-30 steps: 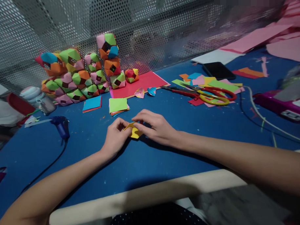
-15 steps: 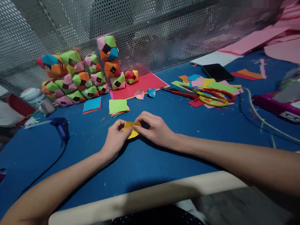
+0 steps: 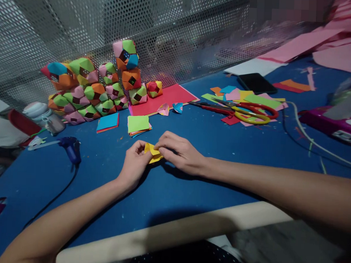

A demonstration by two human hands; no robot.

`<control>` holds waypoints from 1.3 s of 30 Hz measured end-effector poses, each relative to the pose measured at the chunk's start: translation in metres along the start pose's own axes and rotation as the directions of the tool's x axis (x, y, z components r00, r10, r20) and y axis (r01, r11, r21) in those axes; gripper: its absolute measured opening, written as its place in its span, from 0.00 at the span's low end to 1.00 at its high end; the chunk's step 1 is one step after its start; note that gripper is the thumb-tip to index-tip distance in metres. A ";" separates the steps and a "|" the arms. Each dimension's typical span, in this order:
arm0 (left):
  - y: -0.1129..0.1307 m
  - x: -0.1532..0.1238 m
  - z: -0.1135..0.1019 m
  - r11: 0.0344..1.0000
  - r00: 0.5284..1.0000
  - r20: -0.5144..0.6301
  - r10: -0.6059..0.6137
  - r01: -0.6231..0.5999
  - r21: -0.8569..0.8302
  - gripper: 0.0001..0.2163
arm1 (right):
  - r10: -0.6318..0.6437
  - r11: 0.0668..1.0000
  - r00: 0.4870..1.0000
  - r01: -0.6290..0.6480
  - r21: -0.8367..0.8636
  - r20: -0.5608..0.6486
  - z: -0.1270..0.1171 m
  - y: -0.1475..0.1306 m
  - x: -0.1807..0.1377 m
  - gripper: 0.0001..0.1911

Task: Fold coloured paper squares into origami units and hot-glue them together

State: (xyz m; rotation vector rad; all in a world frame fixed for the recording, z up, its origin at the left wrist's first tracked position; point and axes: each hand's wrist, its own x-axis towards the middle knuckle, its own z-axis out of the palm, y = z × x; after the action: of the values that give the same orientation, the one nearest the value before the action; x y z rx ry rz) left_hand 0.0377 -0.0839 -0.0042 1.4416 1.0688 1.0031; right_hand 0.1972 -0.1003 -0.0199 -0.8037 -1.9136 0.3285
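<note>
Between both hands point(image 3: 133, 163) point(image 3: 182, 154) sits yellow paper point(image 3: 155, 159), seemingly folded.

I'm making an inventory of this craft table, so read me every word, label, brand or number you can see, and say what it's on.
No text can be read here.
Yellow paper: no writing visible.
Blue glue gun: no legible marking.
Purple box at far right: pale panel too blurred to read.
Dark phone: no lettering discernible.
</note>
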 end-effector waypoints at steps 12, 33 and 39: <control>0.000 0.000 -0.001 0.995 0.999 -0.025 0.031 -0.028 0.093 0.06 | 0.272 0.960 0.962 -0.271 0.065 -0.011 0.004 -0.003 0.002 0.06; -0.001 -0.001 -0.003 1.000 0.996 0.084 0.014 -0.017 0.025 0.09 | 0.363 0.927 0.931 -0.363 0.091 0.019 0.001 -0.002 0.002 0.07; -0.001 -0.001 -0.003 0.997 0.998 0.060 0.036 -0.040 0.060 0.10 | 0.361 0.929 0.932 -0.361 0.077 0.015 0.002 -0.002 0.004 0.07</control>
State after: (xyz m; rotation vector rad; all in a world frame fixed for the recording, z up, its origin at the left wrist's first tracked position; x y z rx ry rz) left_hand 0.0343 -0.0835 -0.0048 1.5368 1.0402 0.9563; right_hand 0.1937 -0.0995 -0.0170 -1.1047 -1.7348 0.6245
